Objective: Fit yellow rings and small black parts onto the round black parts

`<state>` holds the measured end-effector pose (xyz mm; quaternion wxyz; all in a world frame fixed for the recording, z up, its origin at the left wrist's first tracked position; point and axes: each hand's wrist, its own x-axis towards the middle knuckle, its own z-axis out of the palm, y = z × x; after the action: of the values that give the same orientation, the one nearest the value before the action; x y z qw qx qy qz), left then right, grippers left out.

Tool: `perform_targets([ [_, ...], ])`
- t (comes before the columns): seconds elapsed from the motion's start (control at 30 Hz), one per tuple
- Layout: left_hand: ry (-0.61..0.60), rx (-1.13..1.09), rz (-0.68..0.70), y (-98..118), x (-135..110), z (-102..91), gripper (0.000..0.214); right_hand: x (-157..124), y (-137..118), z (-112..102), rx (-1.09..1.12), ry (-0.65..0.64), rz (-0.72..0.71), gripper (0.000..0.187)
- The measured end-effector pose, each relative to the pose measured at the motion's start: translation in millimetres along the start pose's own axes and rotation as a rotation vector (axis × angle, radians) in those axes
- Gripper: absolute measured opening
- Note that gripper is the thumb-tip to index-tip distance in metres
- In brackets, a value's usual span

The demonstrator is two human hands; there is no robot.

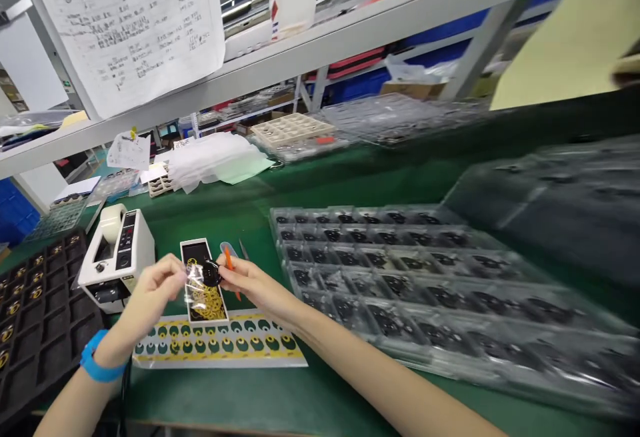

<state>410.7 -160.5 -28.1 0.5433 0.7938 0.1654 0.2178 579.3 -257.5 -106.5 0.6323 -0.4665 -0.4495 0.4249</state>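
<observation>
My right hand (250, 282) is closed on a glossy black round part (211, 273), held over a white box (225, 317). An orange stick-like tool (228, 258) shows above and below its fingers; whether it is gripped or lies behind them, I cannot tell. To the left, my left hand (159, 288) is pinched, thumb against fingers. Shiny clear film (196, 295) appears beside its fingertips, but what they hold is unclear. Many small yellow rings (214, 303) lie in the box. Under the box's near end is a sheet of yellow and green ring stickers (220, 350).
A white tape dispenser (125, 250) stands left, beside a black compartment tray (45, 330) with gold-coloured rings. On the right, a clear plastic tray (390, 270) holds black parts. Tweezers (243, 249) lie behind my right hand. A shelf beam (300, 43) crosses above the green table.
</observation>
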Motion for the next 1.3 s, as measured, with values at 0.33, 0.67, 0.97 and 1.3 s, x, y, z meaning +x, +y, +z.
perform_targets([
  [0.33, -0.119, 0.095, -0.058, -31.4, 33.3, 31.5, 0.028, -12.2, -2.0, -18.2, 0.249, -0.114, 0.088, 0.042],
  [0.67, -0.185, 0.04, -0.154, -37.5, 29.2, 36.1, 0.03, -26.3, 12.3, -25.6, 0.253, -0.097, 0.136, 0.039],
  [0.97, -0.178, 0.068, -0.104, -44.9, 32.1, 35.6, 0.027, -27.4, 9.9, -27.3, 0.159, -0.078, 0.135, 0.043],
  [1.3, -0.028, 0.292, 0.035, -46.9, 23.6, 44.0, 0.02, -30.8, 8.6, -23.7, 0.013, -0.02, 0.128, 0.047],
])
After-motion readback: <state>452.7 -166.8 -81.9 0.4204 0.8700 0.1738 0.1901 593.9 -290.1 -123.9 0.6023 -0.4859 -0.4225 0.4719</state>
